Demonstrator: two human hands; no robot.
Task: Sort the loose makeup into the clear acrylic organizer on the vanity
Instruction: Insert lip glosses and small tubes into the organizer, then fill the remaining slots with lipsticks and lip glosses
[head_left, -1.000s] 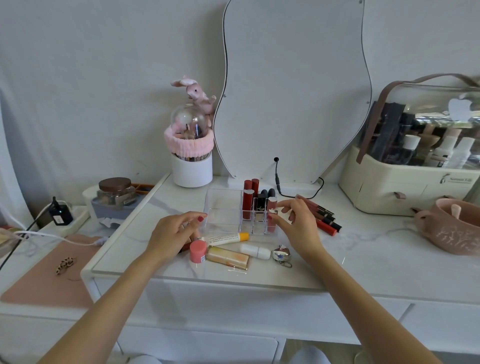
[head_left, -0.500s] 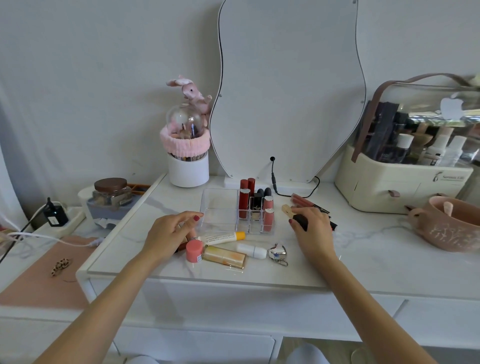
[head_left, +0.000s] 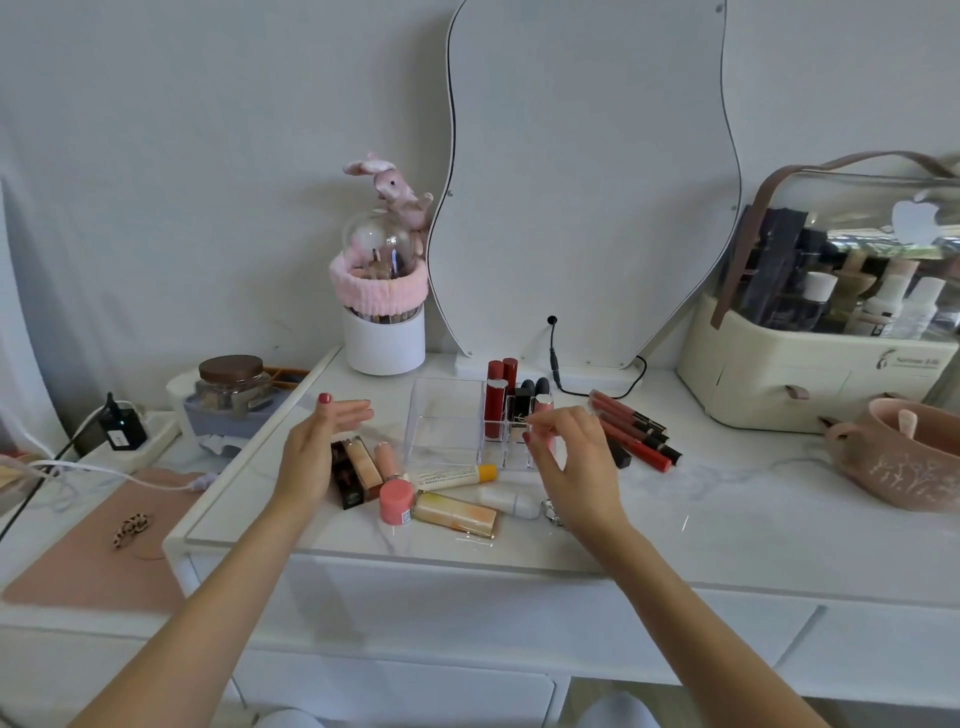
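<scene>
The clear acrylic organizer (head_left: 444, 415) stands mid-vanity; its large left compartment is bare, and its small right slots hold red lipsticks (head_left: 496, 402) and dark ones. My right hand (head_left: 574, 460) hovers over the front slots with fingers curled by a pink lipstick (head_left: 544, 405); I cannot tell whether it grips anything. My left hand (head_left: 322, 441) is raised, palm flat and fingers spread, holding nothing. Below it lie loose beige and black tubes (head_left: 361, 470), a pink-capped pot (head_left: 396, 501), a yellow-capped tube (head_left: 452, 475), a white tube (head_left: 509, 501) and an orange tube (head_left: 454, 514). Several lip glosses (head_left: 631, 428) lie right of the organizer.
A wavy mirror (head_left: 587, 182) and its cable (head_left: 556, 364) stand behind the organizer. A white brush holder (head_left: 383, 338) is at back left, a cream cosmetics case (head_left: 821, 374) and a pink mug (head_left: 904, 462) at right. A jar (head_left: 231, 387) and a power strip (head_left: 135, 436) sit left.
My left hand has lifted off the loose tubes and opened, uncovering them. My right hand has come back from the lip glosses to the organizer's front slots.
</scene>
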